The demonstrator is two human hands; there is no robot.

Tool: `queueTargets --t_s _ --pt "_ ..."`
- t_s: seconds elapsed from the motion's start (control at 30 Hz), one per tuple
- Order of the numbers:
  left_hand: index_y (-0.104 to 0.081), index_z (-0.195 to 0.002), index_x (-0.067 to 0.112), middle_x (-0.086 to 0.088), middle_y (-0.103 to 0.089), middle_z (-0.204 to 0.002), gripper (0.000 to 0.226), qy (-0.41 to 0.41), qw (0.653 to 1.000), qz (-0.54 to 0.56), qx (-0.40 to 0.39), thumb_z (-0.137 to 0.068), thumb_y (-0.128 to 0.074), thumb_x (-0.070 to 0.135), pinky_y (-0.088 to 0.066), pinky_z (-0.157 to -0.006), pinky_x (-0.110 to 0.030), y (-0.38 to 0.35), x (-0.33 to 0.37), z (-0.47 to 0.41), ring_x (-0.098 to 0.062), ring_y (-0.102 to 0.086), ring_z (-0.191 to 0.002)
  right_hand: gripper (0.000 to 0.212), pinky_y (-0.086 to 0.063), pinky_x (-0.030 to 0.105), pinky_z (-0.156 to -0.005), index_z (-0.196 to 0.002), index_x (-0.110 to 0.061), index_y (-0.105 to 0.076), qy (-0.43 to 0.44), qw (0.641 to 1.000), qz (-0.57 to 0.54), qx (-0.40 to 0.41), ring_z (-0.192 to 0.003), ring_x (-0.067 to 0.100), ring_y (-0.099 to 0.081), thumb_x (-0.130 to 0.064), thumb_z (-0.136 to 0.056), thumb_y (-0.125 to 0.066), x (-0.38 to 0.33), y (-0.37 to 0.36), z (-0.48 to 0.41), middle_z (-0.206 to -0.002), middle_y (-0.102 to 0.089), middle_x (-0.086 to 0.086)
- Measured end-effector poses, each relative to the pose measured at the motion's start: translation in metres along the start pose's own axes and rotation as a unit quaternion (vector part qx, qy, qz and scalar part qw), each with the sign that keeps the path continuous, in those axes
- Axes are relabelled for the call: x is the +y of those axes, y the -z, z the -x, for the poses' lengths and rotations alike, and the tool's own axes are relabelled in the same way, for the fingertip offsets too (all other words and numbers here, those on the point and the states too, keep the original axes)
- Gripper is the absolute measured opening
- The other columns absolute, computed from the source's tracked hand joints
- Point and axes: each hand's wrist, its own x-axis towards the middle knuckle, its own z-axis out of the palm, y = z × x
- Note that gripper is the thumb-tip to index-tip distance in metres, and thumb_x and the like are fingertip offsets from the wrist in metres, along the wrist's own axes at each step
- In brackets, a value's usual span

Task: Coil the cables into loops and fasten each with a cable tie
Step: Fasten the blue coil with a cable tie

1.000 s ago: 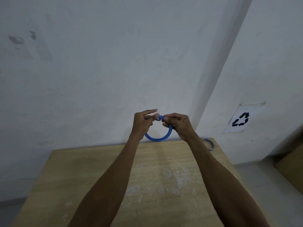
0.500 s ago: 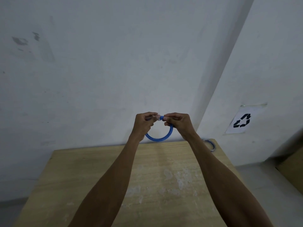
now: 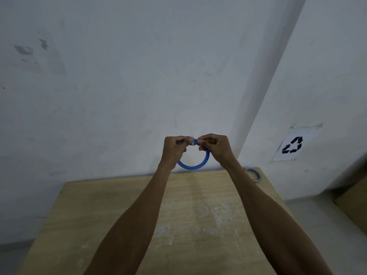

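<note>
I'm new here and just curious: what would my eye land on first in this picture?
The bright blue cable coil, held up before the pale wall by the left hand and right hand, which pinch its top beside a small whitish tie. Next come a second coil at the wooden table's far right corner and a recycling sign on the right-hand wall.

Upright blue cable coil (image 3: 193, 166), top gripped by left hand (image 3: 173, 149) and right hand (image 3: 216, 147); whitish tie (image 3: 192, 141) between them.
</note>
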Motion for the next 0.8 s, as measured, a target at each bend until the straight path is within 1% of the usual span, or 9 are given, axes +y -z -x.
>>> queueTargets --t_s 0.13,0.3,0.4,0.47,0.53,0.6,0.67,0.73,0.8 --pt "-0.080 -0.105 0.001 -0.009 -0.077 -0.087 0.020 -0.008 0.999 0.013 0.040 -0.093 -0.074 0.016 -0.044 -0.053 -0.014 -0.002 0.000 -0.001 -0.002 -0.058 -0.057 0.020 -0.063 0.034 -0.082 -0.110 0.004 -0.074 -0.035 0.998 -0.055 -0.016 -0.082 0.031 -0.076 -0.005 -0.093 -0.071 -0.003 0.000 -0.001 -0.097 -0.077 0.020" --pt "-0.080 -0.107 0.003 0.001 -0.077 -0.079 0.019 0.006 1.000 0.014 -0.018 -0.093 -0.074 0.015 -0.041 -0.050 -0.016 0.008 0.003 -0.003 -0.003 -0.049 -0.051 0.019 -0.063 0.034 -0.082 -0.108 0.005 -0.075 -0.032 0.998 -0.050 -0.021 -0.082 0.030 -0.075 0.001 -0.089 -0.073 -0.003 0.003 -0.003 -0.095 -0.077 0.020" --pt "-0.079 -0.108 0.003 0.004 -0.074 -0.075 0.019 0.016 0.999 0.026 -0.020 -0.093 -0.074 0.014 -0.040 -0.050 -0.016 0.012 0.004 -0.002 -0.004 -0.048 -0.049 0.018 -0.062 0.033 -0.083 -0.108 0.002 -0.075 -0.028 0.999 -0.040 -0.020 -0.083 0.025 -0.075 0.000 -0.091 -0.072 -0.002 0.000 -0.003 -0.095 -0.078 0.016" --pt "-0.080 -0.106 0.003 -0.004 -0.076 -0.080 0.018 0.028 0.998 0.062 -0.004 -0.093 -0.074 0.015 -0.038 -0.049 -0.018 0.012 0.005 -0.001 -0.005 -0.045 -0.048 0.016 -0.059 0.028 -0.083 -0.108 -0.003 -0.077 -0.019 1.000 -0.013 -0.013 -0.083 0.012 -0.073 -0.008 -0.093 -0.071 -0.004 -0.004 -0.004 -0.096 -0.078 0.006" --pt "-0.080 -0.104 0.004 -0.009 -0.078 -0.084 0.017 0.033 0.996 0.088 0.008 -0.093 -0.075 0.016 -0.036 -0.049 -0.019 0.011 0.007 0.000 -0.006 -0.042 -0.050 0.022 -0.056 0.031 -0.089 -0.111 -0.013 -0.077 -0.046 0.999 -0.012 0.005 -0.093 0.007 -0.071 -0.027 -0.096 -0.069 -0.011 -0.007 -0.007 -0.104 -0.077 -0.005" --pt "-0.080 -0.106 0.003 -0.011 -0.079 -0.088 0.019 0.024 0.995 0.093 0.008 -0.093 -0.075 0.016 -0.036 -0.049 -0.019 0.007 0.011 0.002 -0.006 -0.043 -0.051 0.033 -0.051 0.037 -0.096 -0.111 -0.021 -0.076 -0.112 0.993 -0.021 0.024 -0.105 0.011 -0.067 -0.048 -0.095 -0.066 -0.019 -0.011 -0.015 -0.114 -0.072 -0.010" --pt "-0.079 -0.109 0.003 -0.010 -0.078 -0.086 0.020 0.003 0.996 0.085 -0.002 -0.094 -0.074 0.015 -0.037 -0.049 -0.019 0.003 0.015 0.003 -0.006 -0.045 -0.050 0.040 -0.048 0.040 -0.097 -0.104 -0.023 -0.077 -0.167 0.985 -0.015 0.024 -0.111 0.020 -0.064 -0.058 -0.091 -0.065 -0.029 -0.015 -0.023 -0.115 -0.071 -0.006" --pt "-0.079 -0.110 0.004 -0.008 -0.077 -0.082 0.021 -0.018 0.997 0.068 -0.017 -0.094 -0.074 0.015 -0.038 -0.049 -0.019 -0.002 0.018 0.004 -0.007 -0.045 -0.051 0.040 -0.051 0.041 -0.096 -0.101 -0.016 -0.079 -0.193 0.980 -0.041 0.016 -0.108 0.025 -0.066 -0.054 -0.090 -0.068 -0.036 -0.016 -0.027 -0.107 -0.075 0.000" --pt "-0.079 -0.110 0.006 -0.007 -0.077 -0.082 0.020 -0.026 0.998 0.056 -0.028 -0.094 -0.074 0.017 -0.038 -0.050 -0.019 -0.004 0.019 0.005 -0.007 -0.045 -0.051 0.033 -0.050 0.031 -0.094 -0.105 -0.007 -0.078 -0.169 0.983 -0.068 0.011 -0.099 0.015 -0.068 -0.038 -0.094 -0.070 -0.044 -0.016 -0.027 -0.101 -0.076 -0.001"
